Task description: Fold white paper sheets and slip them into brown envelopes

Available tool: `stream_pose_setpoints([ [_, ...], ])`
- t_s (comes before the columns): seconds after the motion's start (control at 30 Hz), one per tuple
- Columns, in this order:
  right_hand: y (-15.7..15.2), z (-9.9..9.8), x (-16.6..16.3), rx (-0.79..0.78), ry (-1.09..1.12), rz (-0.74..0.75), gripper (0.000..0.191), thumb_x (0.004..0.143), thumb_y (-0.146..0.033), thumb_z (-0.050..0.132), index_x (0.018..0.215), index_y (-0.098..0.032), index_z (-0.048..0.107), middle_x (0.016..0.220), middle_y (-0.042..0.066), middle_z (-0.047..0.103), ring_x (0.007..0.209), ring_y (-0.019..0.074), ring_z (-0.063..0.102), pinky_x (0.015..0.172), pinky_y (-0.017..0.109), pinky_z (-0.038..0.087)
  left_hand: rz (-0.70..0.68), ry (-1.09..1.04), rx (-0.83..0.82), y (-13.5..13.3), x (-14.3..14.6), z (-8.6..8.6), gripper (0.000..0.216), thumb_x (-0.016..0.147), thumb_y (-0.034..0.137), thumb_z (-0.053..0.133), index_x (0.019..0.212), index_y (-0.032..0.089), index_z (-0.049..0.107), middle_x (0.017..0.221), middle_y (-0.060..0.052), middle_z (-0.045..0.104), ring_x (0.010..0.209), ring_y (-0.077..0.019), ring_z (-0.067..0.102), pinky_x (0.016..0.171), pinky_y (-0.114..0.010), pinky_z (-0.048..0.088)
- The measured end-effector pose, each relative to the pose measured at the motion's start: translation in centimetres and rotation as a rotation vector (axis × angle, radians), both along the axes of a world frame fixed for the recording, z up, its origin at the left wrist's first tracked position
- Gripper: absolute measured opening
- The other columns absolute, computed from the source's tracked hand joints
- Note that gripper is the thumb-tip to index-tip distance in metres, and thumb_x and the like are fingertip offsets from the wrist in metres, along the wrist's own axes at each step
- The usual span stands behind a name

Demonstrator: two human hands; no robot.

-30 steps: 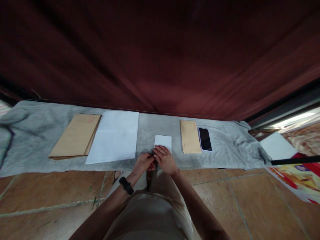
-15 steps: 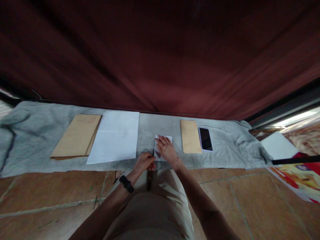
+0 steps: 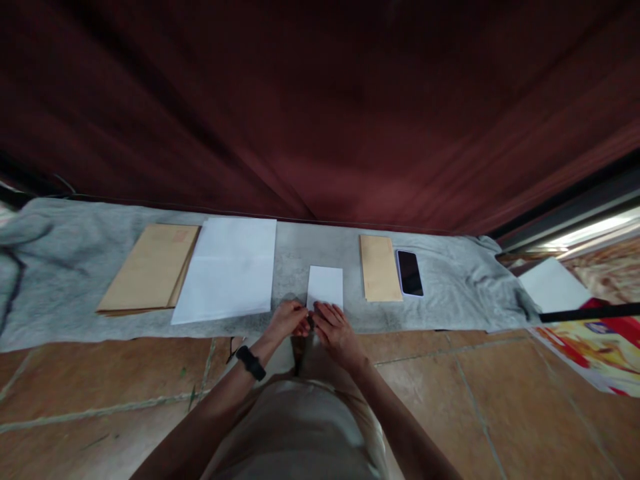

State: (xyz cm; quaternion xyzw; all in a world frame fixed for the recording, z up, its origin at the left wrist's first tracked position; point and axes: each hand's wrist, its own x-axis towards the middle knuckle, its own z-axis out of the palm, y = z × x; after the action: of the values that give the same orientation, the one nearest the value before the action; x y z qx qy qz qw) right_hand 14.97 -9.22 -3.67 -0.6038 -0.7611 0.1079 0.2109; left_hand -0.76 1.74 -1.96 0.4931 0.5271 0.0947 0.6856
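A small folded sheet of white paper [image 3: 325, 283] lies on the cloth-covered surface in front of me. My left hand [image 3: 289, 320] is at its near left corner, thumb and fingers pinched together there. Over the near edge of the paper lies my right hand [image 3: 337, 331], its fingers resting on the sheet close to the left fingertips. The undersides of both hands are hidden. A larger stack of white sheets [image 3: 227, 267] sits to the left, and a small brown envelope [image 3: 381, 268] to the right.
Larger brown envelopes [image 3: 150, 267] lie at the far left, partly beside the white stack. A phone [image 3: 411, 273] is right of the small envelope. Grey cloth [image 3: 460, 287] covers the narrow table; a dark red curtain [image 3: 320, 133] hangs behind. A colourful printed box [image 3: 600, 353] stands at the right.
My right hand has slid toward me, from the middle of the folded paper to its near edge, uncovering most of the sheet. My left hand stays near the same corner.
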Motion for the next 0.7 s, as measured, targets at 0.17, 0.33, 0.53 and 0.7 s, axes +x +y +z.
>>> stream_pose_setpoints([
  [0.17, -0.4, 0.2, -0.1, 0.008, 0.028, -0.038, 0.046, 0.1, -0.02, 0.047, 0.146, -0.02, 0.051, 0.149, 0.01, 0.054, 0.138, 0.0234, 0.049, 0.12, 0.047, 0.036, 0.008, -0.071, 0.023, -0.2, -0.4, 0.6, 0.026, 0.078, 0.041, 0.064, 0.066, 0.019, 0.059, 0.052, -0.001, 0.064, 0.041, -0.0116, 0.058, 0.044, -0.021, 0.042],
  [0.33, 0.2, 0.9, -0.6, 0.04, 0.029, -0.125, 0.049, 0.098, -0.02, 0.047, 0.147, -0.02, 0.051, 0.148, 0.011, 0.055, 0.137, 0.0249, 0.049, 0.118, 0.046, 0.037, 0.004, -0.167, 0.04, -0.5, -0.5, 1.8, 0.03, 0.073, 0.045, 0.07, 0.066, 0.018, 0.06, 0.054, 0.0, 0.063, 0.044, -0.0101, 0.056, 0.048, -0.022, 0.045],
  [0.53, 0.7, 3.4, -0.1, 0.046, 0.276, -0.245, 0.05, 0.096, -0.014, 0.04, 0.143, -0.022, 0.056, 0.141, 0.009, 0.061, 0.132, 0.0241, 0.055, 0.114, 0.041, 0.043, 0.193, -0.34, 0.01, -0.9, 0.0, 2.3, 0.038, 0.075, 0.052, 0.075, 0.079, 0.015, 0.068, 0.071, -0.005, 0.071, 0.06, -0.0133, 0.064, 0.055, -0.023, 0.048],
  [0.7, 1.6, 4.3, 0.0, 0.149, 0.944, -0.669, 0.033, 0.096, -0.041, 0.052, 0.112, -0.021, 0.073, 0.109, 0.006, 0.075, 0.101, 0.0233, 0.069, 0.094, 0.038, 0.054, 0.43, -0.421, -0.093, -1.7, 0.3, 2.4, 0.045, 0.071, 0.044, 0.085, 0.102, 0.017, 0.067, 0.093, -0.008, 0.076, 0.084, -0.0196, 0.072, 0.074, -0.03, 0.057],
])
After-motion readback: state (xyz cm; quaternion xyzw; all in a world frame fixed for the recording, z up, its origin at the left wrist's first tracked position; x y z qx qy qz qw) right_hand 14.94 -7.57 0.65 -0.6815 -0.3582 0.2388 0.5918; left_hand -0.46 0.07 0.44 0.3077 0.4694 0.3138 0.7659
